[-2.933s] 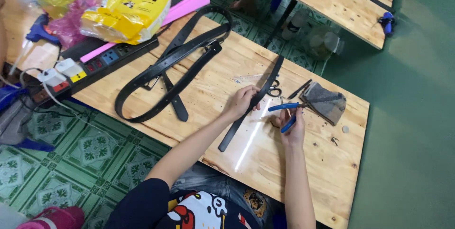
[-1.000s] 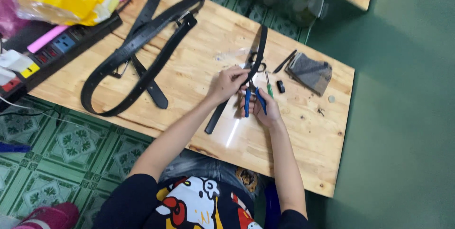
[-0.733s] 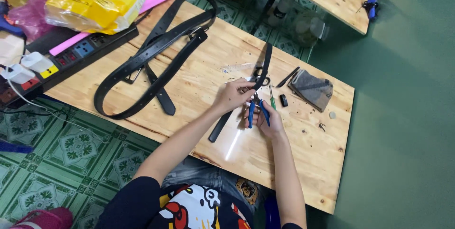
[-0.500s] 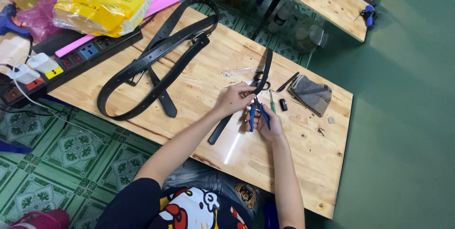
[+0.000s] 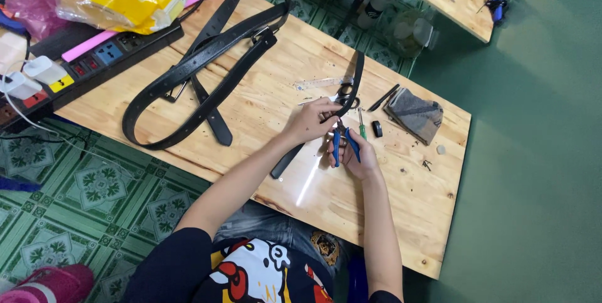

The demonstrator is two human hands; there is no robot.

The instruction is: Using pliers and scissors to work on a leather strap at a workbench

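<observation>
Spanning the wooden table (image 5: 401, 215), a black strap (image 5: 352, 86) runs toward 12 o'clock; left hand (image 5: 308, 121) pinches it, right hand (image 5: 351, 155) grips blue-handled pliers (image 5: 342, 143) just beside; jaws hidden, so a slip could likely scar leather or nip fingers

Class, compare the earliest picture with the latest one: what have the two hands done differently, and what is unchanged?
The right hand has brought the blue-handled pliers in from beside the black strap to meet it, close against the left hand. The left hand still holds the strap. The looped belts and grey pouch lie as before.
</observation>
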